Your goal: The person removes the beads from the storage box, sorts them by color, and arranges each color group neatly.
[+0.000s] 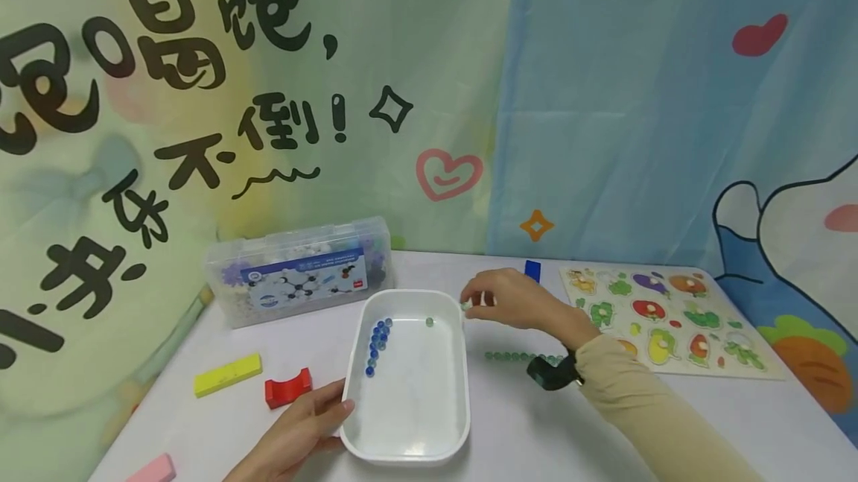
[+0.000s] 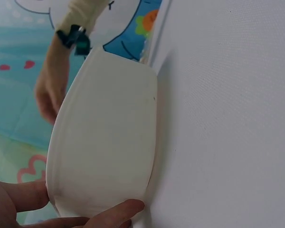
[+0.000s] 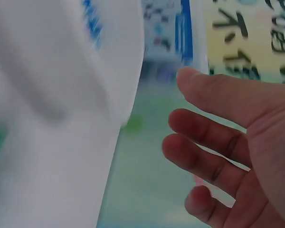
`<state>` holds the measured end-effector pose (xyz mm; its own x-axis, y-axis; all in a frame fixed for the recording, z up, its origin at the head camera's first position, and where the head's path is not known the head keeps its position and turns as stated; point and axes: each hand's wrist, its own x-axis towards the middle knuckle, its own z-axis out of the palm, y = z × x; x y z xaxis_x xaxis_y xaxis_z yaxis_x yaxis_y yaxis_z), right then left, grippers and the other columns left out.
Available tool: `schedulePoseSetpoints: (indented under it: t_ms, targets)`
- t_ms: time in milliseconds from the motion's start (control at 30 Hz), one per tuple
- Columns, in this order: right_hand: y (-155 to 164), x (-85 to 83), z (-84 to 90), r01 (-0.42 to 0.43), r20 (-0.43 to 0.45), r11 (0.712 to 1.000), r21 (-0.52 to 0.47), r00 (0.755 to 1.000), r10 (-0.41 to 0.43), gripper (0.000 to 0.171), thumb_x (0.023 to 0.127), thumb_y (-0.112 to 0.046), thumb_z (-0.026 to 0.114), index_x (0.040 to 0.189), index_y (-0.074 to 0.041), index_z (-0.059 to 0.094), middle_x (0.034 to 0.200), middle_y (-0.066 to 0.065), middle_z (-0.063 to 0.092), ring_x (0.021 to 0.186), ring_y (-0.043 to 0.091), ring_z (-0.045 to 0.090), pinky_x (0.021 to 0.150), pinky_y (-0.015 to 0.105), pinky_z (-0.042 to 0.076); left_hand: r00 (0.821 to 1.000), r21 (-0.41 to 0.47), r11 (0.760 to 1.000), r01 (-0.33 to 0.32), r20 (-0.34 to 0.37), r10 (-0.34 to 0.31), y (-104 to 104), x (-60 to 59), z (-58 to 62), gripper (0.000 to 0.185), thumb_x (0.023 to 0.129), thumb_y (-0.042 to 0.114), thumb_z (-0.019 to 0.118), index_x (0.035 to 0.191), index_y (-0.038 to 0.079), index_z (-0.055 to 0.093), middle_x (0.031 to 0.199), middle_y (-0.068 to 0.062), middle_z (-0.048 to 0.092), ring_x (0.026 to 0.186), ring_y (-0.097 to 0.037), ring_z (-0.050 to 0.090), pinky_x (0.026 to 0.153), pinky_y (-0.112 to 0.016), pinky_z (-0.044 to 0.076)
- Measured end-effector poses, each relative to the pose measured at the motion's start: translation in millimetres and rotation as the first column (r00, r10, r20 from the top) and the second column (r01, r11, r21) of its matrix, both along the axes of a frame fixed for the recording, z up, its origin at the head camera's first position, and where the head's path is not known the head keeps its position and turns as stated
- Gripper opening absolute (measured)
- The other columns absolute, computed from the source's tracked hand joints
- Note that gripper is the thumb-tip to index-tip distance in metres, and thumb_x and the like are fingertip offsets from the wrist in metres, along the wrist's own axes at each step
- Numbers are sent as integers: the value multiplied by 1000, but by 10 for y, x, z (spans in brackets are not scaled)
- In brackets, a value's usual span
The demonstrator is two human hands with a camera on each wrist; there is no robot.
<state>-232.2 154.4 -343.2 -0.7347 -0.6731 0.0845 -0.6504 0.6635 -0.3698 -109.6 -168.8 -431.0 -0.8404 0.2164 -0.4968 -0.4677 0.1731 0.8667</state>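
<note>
A white tray (image 1: 409, 422) holds a cluster of blue marbles (image 1: 374, 352) along its left side and one green marble (image 1: 430, 322) near its far end. My left hand (image 1: 302, 426) grips the tray's near left edge; in the left wrist view its thumb is at the rim and its fingers lie against the underside. Beyond the tray's far right corner, my right hand (image 1: 512, 299) pinches a small pale green marble (image 1: 465, 305) at its fingertips. That marble cannot be seen in the blurred right wrist view. A row of green marbles (image 1: 516, 357) lies right of the tray.
Behind the tray stands a clear plastic case (image 1: 302, 273). Yellow (image 1: 228, 375), red (image 1: 288, 388) and pink (image 1: 153, 469) blocks lie at left. A blue block (image 1: 532, 270) and a vegetable picture board (image 1: 670, 318) lie at right. A printed curtain (image 1: 442, 57) hangs behind the table.
</note>
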Motion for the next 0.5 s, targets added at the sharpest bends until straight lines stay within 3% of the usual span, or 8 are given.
schedulePoseSetpoints:
  t_ms: [267,500]
  targets:
    - [946,74,-256,136,31,990,45,990,-138,14,87,-19,72,99,-12,72,86,-7,68,73,2,55,63,20,50,1000,-15,1000,-2,11,2,14,-7,17,80,91,38,65,151,-1,27,150,-25,37,111,-20,62,91,-44,56]
    - [1386,187,-612,247,74,966,69,965,-252,11,85,-17,73,95,-13,73,91,-5,69,79,8,59,69,26,54,1000,-32,999,-11,3,11,40,-5,2,79,92,37,64,150,-1,28,151,-25,36,111,-22,62,91,-44,56]
